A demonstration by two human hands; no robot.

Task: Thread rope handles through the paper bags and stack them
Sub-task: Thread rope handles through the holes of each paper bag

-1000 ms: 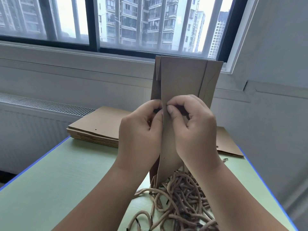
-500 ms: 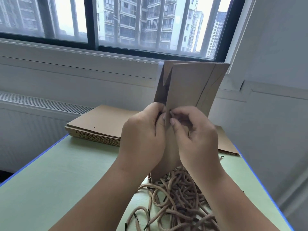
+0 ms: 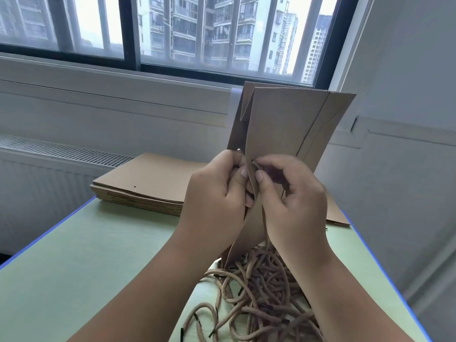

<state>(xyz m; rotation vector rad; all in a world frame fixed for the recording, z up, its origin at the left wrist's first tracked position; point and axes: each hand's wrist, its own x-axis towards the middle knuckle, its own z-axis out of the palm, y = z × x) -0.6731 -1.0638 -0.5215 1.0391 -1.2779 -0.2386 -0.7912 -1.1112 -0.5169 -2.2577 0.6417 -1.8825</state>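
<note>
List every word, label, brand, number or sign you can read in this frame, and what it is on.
None: no readable text in the head view.
Paper bag, stack of flat bags, rope handles, table: plain, unprinted.
Buildings through the window: no legible signs.

Daylit window beyond the left hand; white radiator grille to its left; green table beneath; grey wall rightward.

**Colours noted**

Paper bag is seen in plain kraft brown, unprinted; the stacked bags are matched to it. Rope handles are recorded as tan, black-tipped. Table is finished pale green, edged blue. Window frame is black.
</note>
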